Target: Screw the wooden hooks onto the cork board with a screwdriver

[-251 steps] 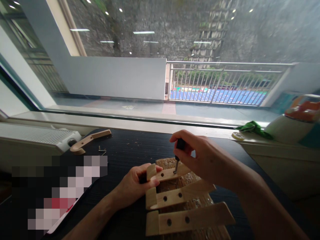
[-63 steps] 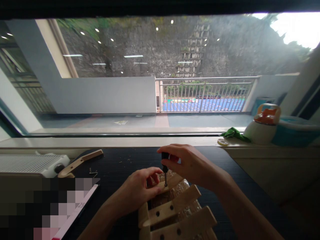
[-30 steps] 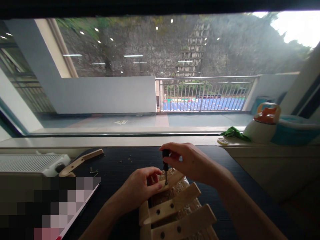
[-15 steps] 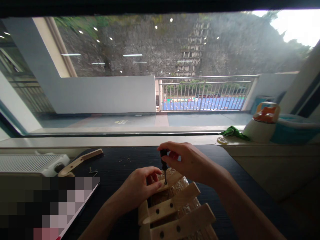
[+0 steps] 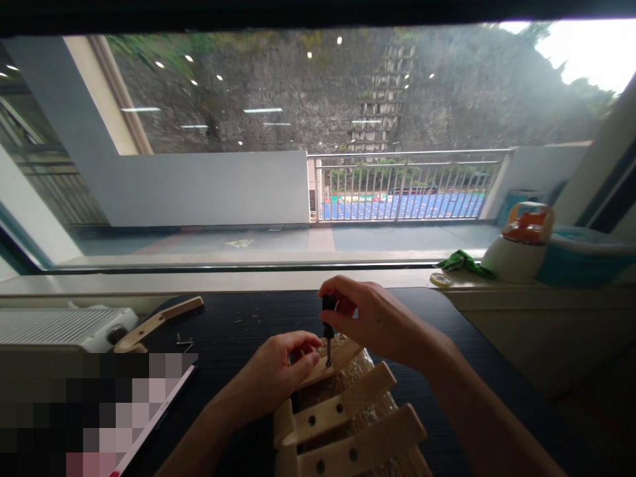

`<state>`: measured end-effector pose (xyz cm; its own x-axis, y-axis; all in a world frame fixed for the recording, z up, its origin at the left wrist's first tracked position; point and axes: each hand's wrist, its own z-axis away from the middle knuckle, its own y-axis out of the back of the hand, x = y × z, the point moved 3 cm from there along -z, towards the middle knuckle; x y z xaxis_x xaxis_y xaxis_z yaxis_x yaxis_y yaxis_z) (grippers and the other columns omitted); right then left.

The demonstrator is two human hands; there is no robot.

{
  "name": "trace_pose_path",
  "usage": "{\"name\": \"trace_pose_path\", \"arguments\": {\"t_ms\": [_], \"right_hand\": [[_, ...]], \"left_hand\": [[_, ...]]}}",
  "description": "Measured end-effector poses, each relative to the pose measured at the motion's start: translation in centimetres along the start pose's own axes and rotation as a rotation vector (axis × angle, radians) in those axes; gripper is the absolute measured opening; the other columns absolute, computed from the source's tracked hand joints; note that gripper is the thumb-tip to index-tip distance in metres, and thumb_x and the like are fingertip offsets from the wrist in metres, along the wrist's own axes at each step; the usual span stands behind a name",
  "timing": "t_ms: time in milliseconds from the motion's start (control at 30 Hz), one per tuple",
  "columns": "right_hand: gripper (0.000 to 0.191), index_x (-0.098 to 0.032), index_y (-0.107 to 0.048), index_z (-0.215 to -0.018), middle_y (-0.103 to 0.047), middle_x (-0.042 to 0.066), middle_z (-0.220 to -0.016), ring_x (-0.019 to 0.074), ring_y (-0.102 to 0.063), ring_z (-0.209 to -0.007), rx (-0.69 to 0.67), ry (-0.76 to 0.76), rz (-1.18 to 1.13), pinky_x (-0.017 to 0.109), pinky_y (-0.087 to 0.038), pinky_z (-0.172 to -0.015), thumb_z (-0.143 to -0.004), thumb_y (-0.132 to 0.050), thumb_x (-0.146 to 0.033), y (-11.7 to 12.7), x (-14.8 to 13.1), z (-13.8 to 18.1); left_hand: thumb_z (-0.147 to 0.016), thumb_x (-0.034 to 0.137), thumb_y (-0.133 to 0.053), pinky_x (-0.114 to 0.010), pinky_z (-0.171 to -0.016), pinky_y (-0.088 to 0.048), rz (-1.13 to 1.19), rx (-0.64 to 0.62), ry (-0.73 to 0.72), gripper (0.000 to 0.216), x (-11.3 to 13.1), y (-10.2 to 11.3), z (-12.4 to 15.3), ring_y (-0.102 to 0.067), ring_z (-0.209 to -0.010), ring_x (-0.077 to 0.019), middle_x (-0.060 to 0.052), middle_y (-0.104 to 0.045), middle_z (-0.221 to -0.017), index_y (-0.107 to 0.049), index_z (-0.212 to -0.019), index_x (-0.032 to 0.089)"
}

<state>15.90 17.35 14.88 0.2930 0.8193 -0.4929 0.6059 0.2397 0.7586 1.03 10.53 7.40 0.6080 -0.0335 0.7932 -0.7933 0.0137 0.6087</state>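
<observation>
My right hand (image 5: pixel 362 308) is closed around the black handle of a screwdriver (image 5: pixel 328 323), which stands upright. Its shaft meets a screw hole in a pale wooden piece (image 5: pixel 342 358). At the left end of that piece is my left hand (image 5: pixel 283 361), its fingers curled over the wood and its thumb close to the screwdriver shaft; some of its fingertips are hidden. Two more wooden pieces, a middle one (image 5: pixel 368 391) and a near one (image 5: pixel 382 440), lie across a bumpy, shiny, wrapped bundle (image 5: pixel 365 421). Dark round holes show in both.
On the dark table (image 5: pixel 278 311), a loose angled wooden piece (image 5: pixel 161 321) lies at the left near a small metal hex key (image 5: pixel 185 342). A white radiator (image 5: pixel 64 328) stands farther left. The windowsill holds a green cloth (image 5: pixel 464 263), a white pot (image 5: pixel 514 258) and a blue tub (image 5: pixel 586 258).
My right hand and the screwdriver handle have shifted slightly, making the tool more upright. My left thumb has lifted a little from the wood. The wooden pieces stay in place.
</observation>
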Motion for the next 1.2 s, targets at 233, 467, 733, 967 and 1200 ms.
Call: {"name": "trace_pose_path", "arguments": {"t_ms": [233, 467, 733, 967, 1200], "right_hand": [[0.025, -0.022, -0.063, -0.105, -0.065, 0.001, -0.084, 0.0110, -0.055, -0.068, -0.015, 0.064, -0.005, 0.023, -0.041, -0.064, -0.082, -0.053, -0.025, -0.11, -0.45, -0.12], [0.036, -0.023, -0.058, -0.115, -0.065, 0.001, -0.078, 0.0113, -0.056, -0.065, -0.045, 0.038, 0.015, 0.023, -0.041, -0.063, -0.080, -0.051, -0.019, -0.25, -0.26, -0.02], [0.031, -0.020, -0.058, -0.111, -0.064, 0.002, -0.079, 0.0115, -0.055, -0.066, -0.015, 0.043, 0.041, 0.023, -0.040, -0.062, -0.080, -0.054, -0.020, -0.40, 0.01, -0.22], [0.028, -0.021, -0.057, -0.107, -0.061, 0.001, -0.077, 0.0107, -0.053, -0.065, -0.016, 0.062, 0.056, 0.022, -0.038, -0.061, -0.080, -0.053, -0.018, -0.54, -0.17, -0.12], [0.020, -0.018, -0.055, -0.096, -0.058, -0.001, -0.072, 0.0093, -0.047, -0.060, 0.010, 0.033, 0.087, 0.021, -0.036, -0.057, -0.076, -0.058, -0.020, -0.57, 0.37, -0.35]], "left_hand": [[-0.081, 0.036, -0.049, -0.024, -0.064, -0.042, -0.048, 0.014, -0.002, 0.031, 0.16, 0.07, 0.02, -0.056, -0.072, -0.0167, -0.002, -0.068, -0.083, -0.066, -0.099, 0.017], [-0.082, 0.036, -0.048, -0.024, -0.063, -0.042, -0.051, 0.017, -0.023, 0.030, 0.10, 0.01, -0.05, -0.056, -0.072, -0.0168, -0.001, -0.068, -0.082, -0.067, -0.096, 0.017], [-0.082, 0.034, -0.048, -0.024, -0.065, -0.041, -0.053, 0.014, -0.034, 0.028, 0.32, 0.08, 0.12, -0.057, -0.074, -0.0169, -0.001, -0.069, -0.084, -0.068, -0.093, 0.018], [-0.083, 0.029, -0.046, -0.023, -0.063, -0.039, -0.115, 0.002, -0.061, 0.025, 0.40, 0.13, 0.10, -0.054, -0.071, -0.0153, -0.001, -0.065, -0.079, -0.069, -0.081, 0.017], [-0.084, 0.028, -0.045, -0.023, -0.063, -0.038, -0.149, -0.005, -0.083, 0.027, -0.09, -0.01, -0.04, -0.054, -0.071, -0.0147, -0.001, -0.063, -0.078, -0.067, -0.075, 0.016]]}}
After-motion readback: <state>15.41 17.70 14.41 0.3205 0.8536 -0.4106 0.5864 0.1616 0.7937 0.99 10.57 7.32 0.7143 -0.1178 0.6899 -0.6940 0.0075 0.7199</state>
